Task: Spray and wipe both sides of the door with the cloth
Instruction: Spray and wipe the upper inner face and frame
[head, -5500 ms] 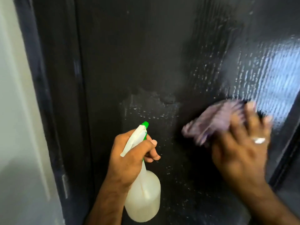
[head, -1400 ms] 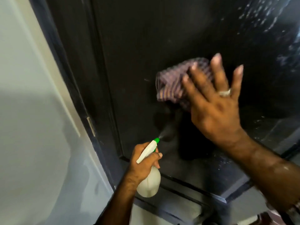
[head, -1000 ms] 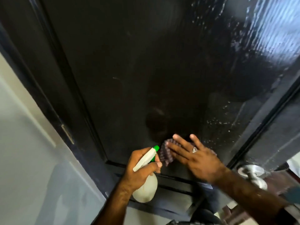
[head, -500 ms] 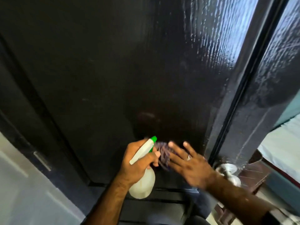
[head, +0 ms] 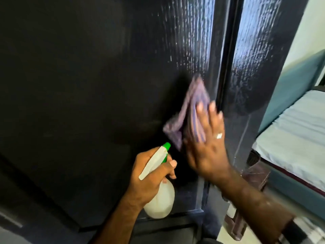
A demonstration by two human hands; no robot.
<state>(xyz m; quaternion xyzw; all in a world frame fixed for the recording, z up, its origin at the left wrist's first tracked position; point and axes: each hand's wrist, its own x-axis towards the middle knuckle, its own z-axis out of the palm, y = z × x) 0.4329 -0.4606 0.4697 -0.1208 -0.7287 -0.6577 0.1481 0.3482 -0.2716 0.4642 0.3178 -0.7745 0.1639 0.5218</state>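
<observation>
A glossy black door (head: 88, 85) fills most of the view, wet with streaks at its upper right. My right hand (head: 207, 145) presses a purple striped cloth (head: 191, 113) flat against the door panel, fingers straight and pointing up, a ring on one finger. Just left of and below it, my left hand (head: 149, 176) grips a white spray bottle (head: 158, 199) with a green nozzle aimed at the door.
The door's raised stile and edge (head: 249, 67) run down the right side of the panel. Beyond it on the right lies a bed with a pale blue sheet (head: 299, 134) and a dark wooden piece (head: 255, 175) near the floor.
My right hand has swept the cloth upward and to the right across the panel, away from the bottle nozzle. The view has shifted right, showing the bed.
</observation>
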